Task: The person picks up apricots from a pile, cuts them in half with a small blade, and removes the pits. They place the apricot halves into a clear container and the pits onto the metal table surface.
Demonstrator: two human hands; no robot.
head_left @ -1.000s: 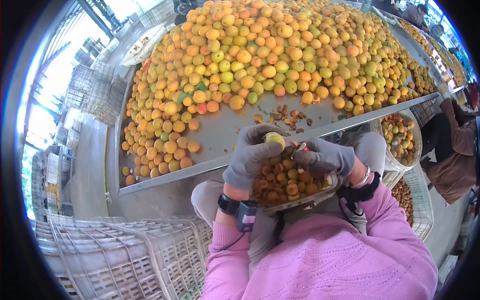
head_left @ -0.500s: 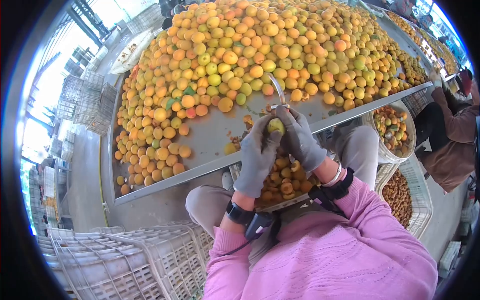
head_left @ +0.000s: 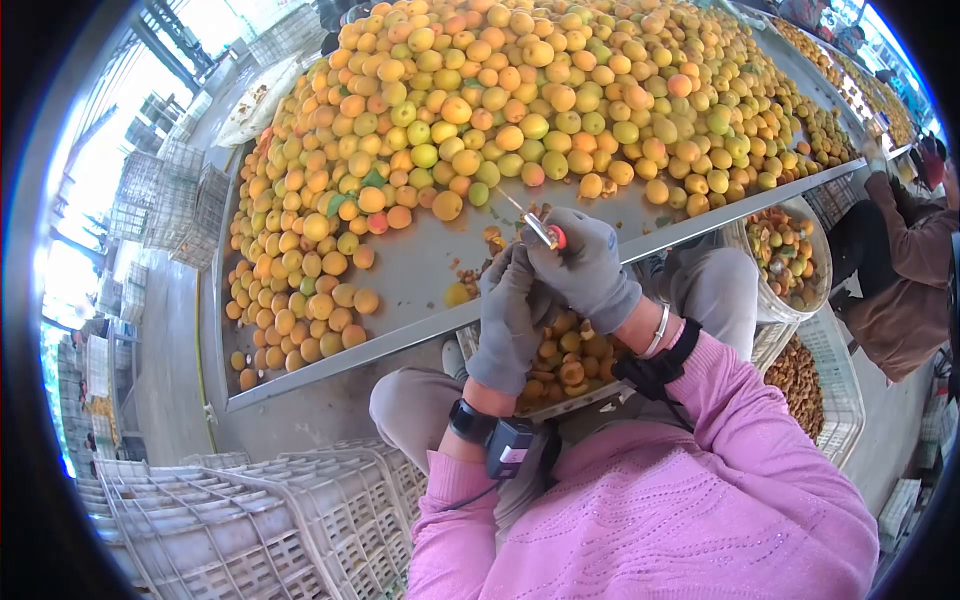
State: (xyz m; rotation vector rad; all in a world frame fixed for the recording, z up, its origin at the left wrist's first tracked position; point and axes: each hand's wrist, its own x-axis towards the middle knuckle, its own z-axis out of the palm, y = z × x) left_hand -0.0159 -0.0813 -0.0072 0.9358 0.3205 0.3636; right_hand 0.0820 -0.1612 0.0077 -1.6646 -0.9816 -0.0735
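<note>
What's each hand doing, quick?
Left hand: fingers curled against the other hand; what it holds, if anything, cannot be told.
Right hand: closed on a thin metal tool with a red part.

From my end I count two gloved hands, a left hand [head_left: 506, 320] and a right hand [head_left: 585, 268]; one red-handled tool [head_left: 541, 229]; one bracelet [head_left: 658, 330]; one near surface [head_left: 425, 270] at twelve, its apricots [head_left: 530, 100] too many to number; one fruit tub [head_left: 578, 403] at six from the right hand; one bucket [head_left: 822, 272] at three.
</note>
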